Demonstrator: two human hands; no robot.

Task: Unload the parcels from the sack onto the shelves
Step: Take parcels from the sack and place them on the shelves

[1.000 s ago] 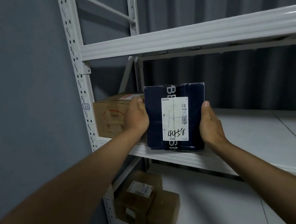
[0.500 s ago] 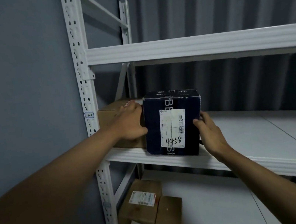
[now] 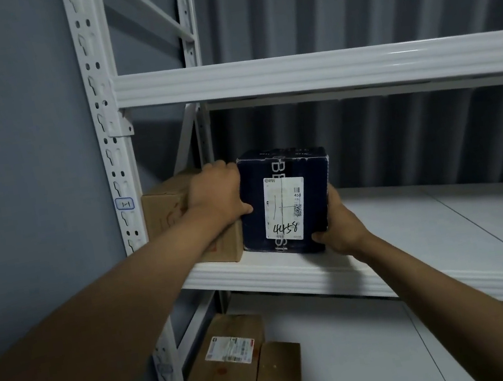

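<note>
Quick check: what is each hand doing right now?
Left hand: grips the dark blue cardboard parcel at its left side.
Right hand: grips its lower right corner.

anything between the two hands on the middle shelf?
Head view: only the dark blue parcel. The left hand holds its left side, the right hand its lower right corner. It rests on the middle shelf, beside a brown box.

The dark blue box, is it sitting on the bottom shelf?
No, the dark blue box stands on the middle shelf, beside a brown carton.
</note>
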